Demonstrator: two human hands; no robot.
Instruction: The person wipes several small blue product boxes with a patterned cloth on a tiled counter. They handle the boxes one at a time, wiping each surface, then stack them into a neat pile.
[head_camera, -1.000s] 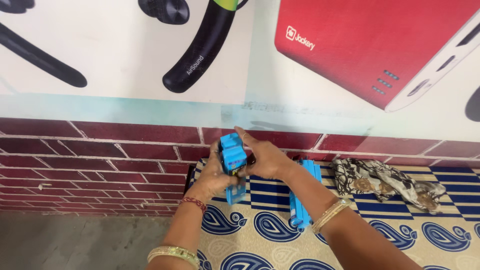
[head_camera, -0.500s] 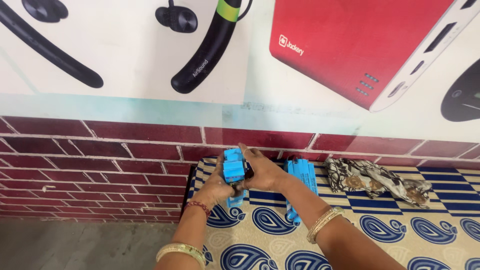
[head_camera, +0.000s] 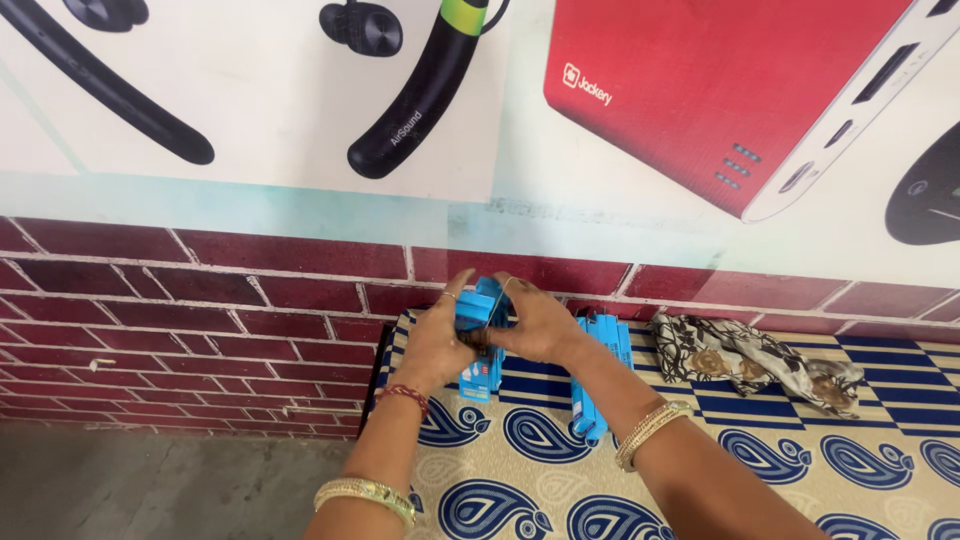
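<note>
Gripping a bundle of small blue packets (head_camera: 478, 312) from both sides, the left hand (head_camera: 437, 345) and right hand (head_camera: 540, 322) close around it above a paisley-printed mattress (head_camera: 520, 500). 1 loose row of blue packets (head_camera: 598, 375) lies just beside them, apparently not yet gathered. A patterned cloth (head_camera: 745, 358) sits farther right, below the brick wall (head_camera: 200, 300). Compared with 0.5 seconds ago, the bundle appears turned and the hands pressed closer together.

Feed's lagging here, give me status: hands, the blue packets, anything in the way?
Left hand and right hand both clasped on a blue packet bundle. More blue packets lie beside, on patterned cloth. Crumpled scarf off right, clear.
</note>
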